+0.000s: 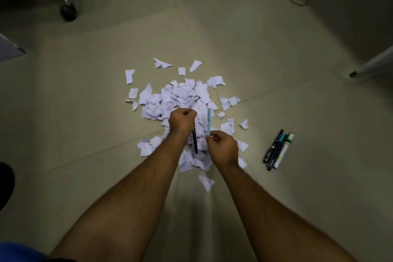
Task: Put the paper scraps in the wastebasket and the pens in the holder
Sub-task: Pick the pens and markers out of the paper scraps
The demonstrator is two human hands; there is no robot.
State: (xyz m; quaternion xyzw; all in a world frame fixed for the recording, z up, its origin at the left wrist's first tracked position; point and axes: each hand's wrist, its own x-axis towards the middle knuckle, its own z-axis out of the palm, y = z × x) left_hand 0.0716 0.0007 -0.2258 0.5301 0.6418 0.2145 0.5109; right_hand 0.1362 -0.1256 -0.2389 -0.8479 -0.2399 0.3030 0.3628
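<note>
From the head camera, a heap of torn paper scraps [182, 102] lies spread on the tiled floor [276, 49]. Above it, the left hand [182, 122] is clenched around a dark pen [195, 140] that points back toward the person, and the right hand [223, 146] pinches the near end of a light blue pen [209, 121]. Well to the right, a bunch of pens [278, 150] lies together on the floor. Chair wheels [68, 11] stand far off at upper left.
</note>
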